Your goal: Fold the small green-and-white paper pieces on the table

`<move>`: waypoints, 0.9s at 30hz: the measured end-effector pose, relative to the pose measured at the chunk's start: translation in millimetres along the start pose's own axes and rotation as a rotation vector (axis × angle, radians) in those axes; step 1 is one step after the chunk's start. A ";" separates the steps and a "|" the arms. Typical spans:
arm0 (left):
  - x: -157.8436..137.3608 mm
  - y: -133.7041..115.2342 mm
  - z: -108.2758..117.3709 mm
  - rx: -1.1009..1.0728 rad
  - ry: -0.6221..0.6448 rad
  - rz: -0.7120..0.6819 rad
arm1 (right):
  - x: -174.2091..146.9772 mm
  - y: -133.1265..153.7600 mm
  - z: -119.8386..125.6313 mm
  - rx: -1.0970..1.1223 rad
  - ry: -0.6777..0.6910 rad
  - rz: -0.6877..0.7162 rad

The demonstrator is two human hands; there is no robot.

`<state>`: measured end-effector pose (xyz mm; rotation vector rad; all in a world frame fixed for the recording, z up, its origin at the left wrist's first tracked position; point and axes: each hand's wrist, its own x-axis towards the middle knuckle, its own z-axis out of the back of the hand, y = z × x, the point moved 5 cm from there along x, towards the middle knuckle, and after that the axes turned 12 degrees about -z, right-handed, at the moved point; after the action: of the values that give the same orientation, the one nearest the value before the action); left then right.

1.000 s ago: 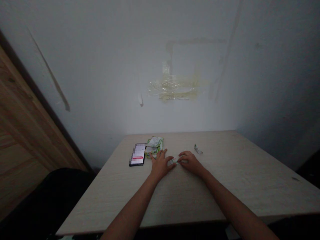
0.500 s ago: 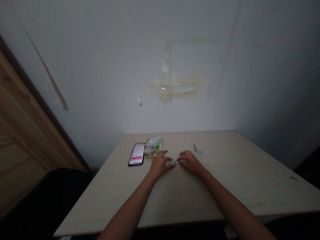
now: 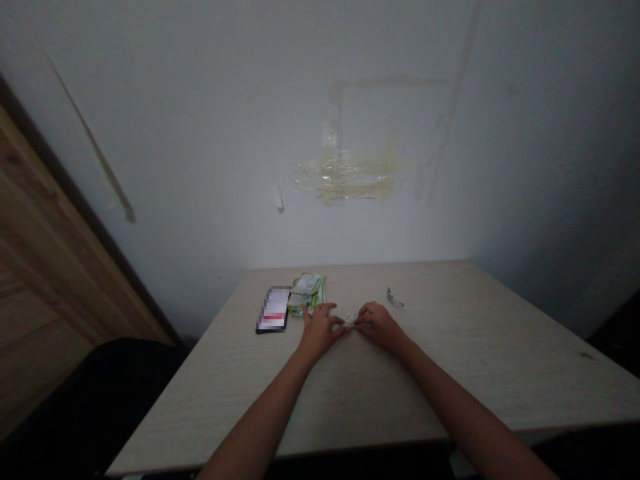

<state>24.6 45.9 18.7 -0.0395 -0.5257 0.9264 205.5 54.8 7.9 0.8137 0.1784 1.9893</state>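
Note:
My left hand (image 3: 319, 332) and my right hand (image 3: 381, 325) face each other over the middle of the table. Between their fingertips is a small piece of white and green wrapper (image 3: 349, 320). Thumb and index finger of the left hand pinch its left side, while the other left fingers are spread. The right fingers are closed together on its right side. Just beyond the left hand lies a stack of green and white packets (image 3: 307, 285), partly covered by the fingers. A narrow strip of folded wrapper (image 3: 395, 299) rests beyond the right hand.
A phone (image 3: 274, 311) with a lit, blurred screen lies left of the packets. The pale wooden table (image 3: 480, 347) meets a white wall (image 3: 210, 147) with yellowed tape (image 3: 355, 177) on it. A dark chair-like shape (image 3: 115, 393) stands at the left.
My right fingertips have closed in a little on the small wrapper piece. The left hand has barely shifted, and the packets, phone and strip lie as before.

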 end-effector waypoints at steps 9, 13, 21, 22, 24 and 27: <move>1.2 1.7 0.3 -0.019 0.018 0.004 | 2.7 4.7 -1.9 -0.097 0.049 -0.016; 2.0 3.4 0.5 -0.023 0.000 0.031 | 2.4 6.0 -2.0 -0.116 0.058 -0.028; 2.1 2.7 0.7 -0.026 -0.027 0.102 | 3.0 -0.1 -4.5 -0.041 0.044 -0.080; 1.7 2.8 0.9 -0.027 -0.040 0.109 | 2.9 -0.8 -4.2 -0.029 0.044 -0.086; 1.0 3.2 1.2 -0.030 -0.064 0.126 | 2.8 -1.8 -3.4 -0.018 0.047 -0.095; 0.8 3.0 1.9 -0.035 -0.073 0.144 | 3.3 -3.6 -2.0 -0.019 0.037 -0.132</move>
<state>21.9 48.1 19.9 -0.0764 -0.6131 1.0624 205.9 59.8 6.4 0.7348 0.2286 1.8804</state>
